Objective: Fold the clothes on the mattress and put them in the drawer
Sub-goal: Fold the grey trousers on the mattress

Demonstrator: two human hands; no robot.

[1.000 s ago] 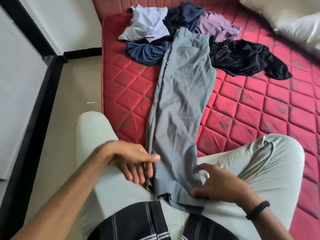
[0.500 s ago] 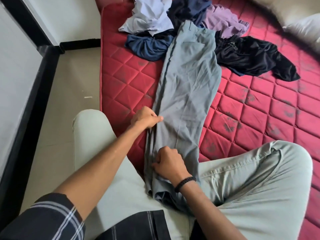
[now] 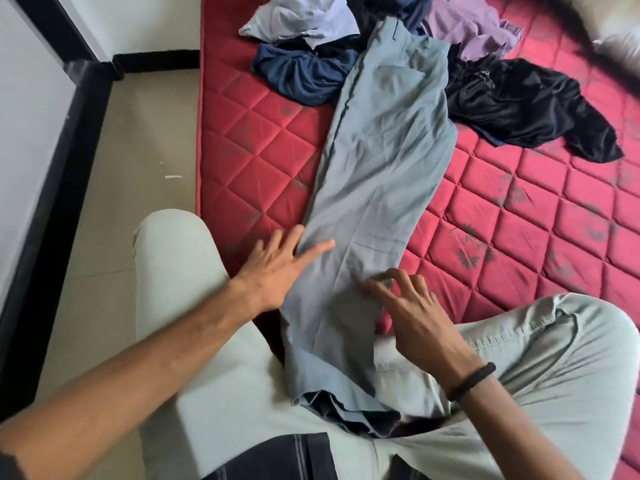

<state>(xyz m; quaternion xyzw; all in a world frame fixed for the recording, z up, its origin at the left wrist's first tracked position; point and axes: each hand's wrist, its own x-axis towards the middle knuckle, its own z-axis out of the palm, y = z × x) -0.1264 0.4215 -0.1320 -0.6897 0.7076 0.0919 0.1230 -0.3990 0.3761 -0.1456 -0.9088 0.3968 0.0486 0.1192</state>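
Observation:
A pair of grey trousers [image 3: 377,174] lies stretched lengthwise on the red quilted mattress [image 3: 519,230], legs folded together, hems draped over my lap. My left hand [image 3: 277,265] rests flat with straight, spread fingers on the trousers' left edge. My right hand [image 3: 412,310] hovers over the lower leg with fingers loosely bent, fingertips touching the cloth, holding nothing. At the far end lies a heap: a pale blue shirt [image 3: 301,19], a navy garment [image 3: 304,74], a lilac garment [image 3: 474,29] and a black garment [image 3: 530,105].
My knees in pale green trousers [image 3: 540,368] frame the near edge of the mattress. Bare beige floor [image 3: 131,161] runs along the left, bordered by a white wall with black trim [image 3: 59,161]. A white pillow [image 3: 623,46] sits blurred at the top right.
Both hands have let go of the trousers' left edge and opened. The left hand now lies flat on the cloth; the right has shifted right and lifted its fingers.

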